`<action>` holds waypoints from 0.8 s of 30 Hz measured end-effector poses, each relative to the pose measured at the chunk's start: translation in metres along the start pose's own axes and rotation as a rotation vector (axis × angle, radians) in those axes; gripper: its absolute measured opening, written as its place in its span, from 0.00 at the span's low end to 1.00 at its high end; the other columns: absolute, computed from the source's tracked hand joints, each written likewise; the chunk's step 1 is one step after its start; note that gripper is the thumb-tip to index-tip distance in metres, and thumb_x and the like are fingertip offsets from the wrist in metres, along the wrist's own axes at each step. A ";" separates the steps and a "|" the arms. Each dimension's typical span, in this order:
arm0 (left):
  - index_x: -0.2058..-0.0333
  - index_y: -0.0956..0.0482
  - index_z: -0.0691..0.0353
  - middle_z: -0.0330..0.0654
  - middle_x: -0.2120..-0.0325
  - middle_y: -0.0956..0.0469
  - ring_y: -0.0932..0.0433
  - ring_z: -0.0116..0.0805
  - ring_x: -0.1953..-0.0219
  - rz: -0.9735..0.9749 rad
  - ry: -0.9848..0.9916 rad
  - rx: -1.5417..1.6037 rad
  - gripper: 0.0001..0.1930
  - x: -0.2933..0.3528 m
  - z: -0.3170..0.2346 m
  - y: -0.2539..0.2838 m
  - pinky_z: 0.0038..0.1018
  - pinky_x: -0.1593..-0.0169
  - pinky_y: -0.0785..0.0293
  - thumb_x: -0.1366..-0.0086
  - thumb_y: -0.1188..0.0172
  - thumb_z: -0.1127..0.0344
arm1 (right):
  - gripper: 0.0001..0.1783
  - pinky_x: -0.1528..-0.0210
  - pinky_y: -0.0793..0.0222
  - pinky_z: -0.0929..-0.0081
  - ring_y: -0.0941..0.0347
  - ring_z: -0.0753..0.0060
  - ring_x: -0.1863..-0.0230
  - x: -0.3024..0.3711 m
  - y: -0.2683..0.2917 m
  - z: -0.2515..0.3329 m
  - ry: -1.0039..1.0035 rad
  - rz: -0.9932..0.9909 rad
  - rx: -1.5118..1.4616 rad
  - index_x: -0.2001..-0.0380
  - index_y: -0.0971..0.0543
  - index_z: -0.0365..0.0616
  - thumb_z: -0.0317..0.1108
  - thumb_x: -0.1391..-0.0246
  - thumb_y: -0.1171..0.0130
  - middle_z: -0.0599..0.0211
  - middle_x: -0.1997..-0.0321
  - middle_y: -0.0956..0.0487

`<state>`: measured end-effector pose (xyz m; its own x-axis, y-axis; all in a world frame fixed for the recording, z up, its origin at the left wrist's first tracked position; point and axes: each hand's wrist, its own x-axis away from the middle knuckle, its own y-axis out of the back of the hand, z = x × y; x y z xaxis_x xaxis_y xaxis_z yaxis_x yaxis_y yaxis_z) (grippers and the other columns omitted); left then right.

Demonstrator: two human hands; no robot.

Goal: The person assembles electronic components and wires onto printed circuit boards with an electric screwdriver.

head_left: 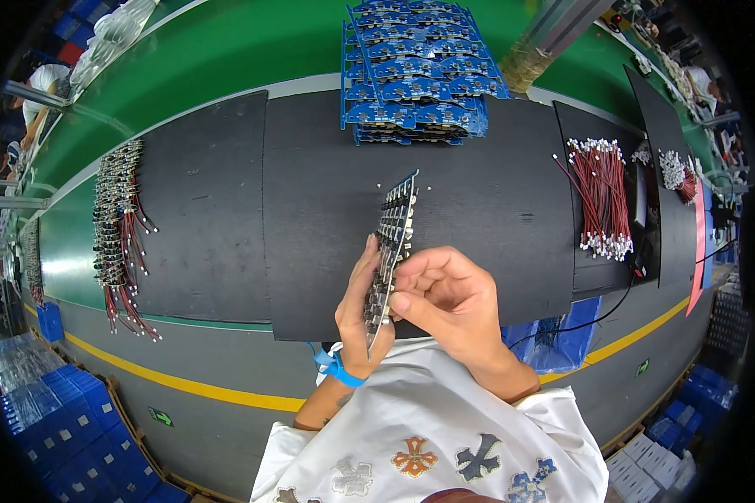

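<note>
A circuit board panel is held up on edge over the black mat, its face crowded with small dark and metallic parts. My left hand, with a blue band at its wrist, grips the lower end from the left side. At the right side of the panel, my right hand has its fingers curled, with thumb and fingertips against the parts along its lower half. Whether a small piece sits between those fingertips is hidden. Beyond the panel stands a stack of blue circuit board panels.
Red-and-black wires with white connectors lie bundled at the right; a smaller wire bundle is farther right. At the left is a row of boards with wires hanging off. The black mat carries tiny pale bits. A metal post rises behind.
</note>
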<state>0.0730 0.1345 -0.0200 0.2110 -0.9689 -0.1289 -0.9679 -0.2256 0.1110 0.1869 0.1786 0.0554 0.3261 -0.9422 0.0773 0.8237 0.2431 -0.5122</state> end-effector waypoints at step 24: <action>0.52 0.34 0.74 0.61 0.49 0.36 0.34 0.51 0.46 -0.058 0.047 0.031 0.19 -0.001 0.001 0.001 0.35 0.46 0.36 0.44 0.54 0.82 | 0.12 0.57 0.31 0.81 0.29 0.79 0.61 -0.006 0.009 0.000 0.013 0.011 0.072 0.60 0.31 0.32 0.17 0.49 0.49 0.62 0.63 0.25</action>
<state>0.0718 0.1354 -0.0206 0.2719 -0.9583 -0.0875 -0.9576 -0.2785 0.0744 0.1928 0.1861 0.0505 0.3297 -0.9421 0.0608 0.8514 0.2689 -0.4504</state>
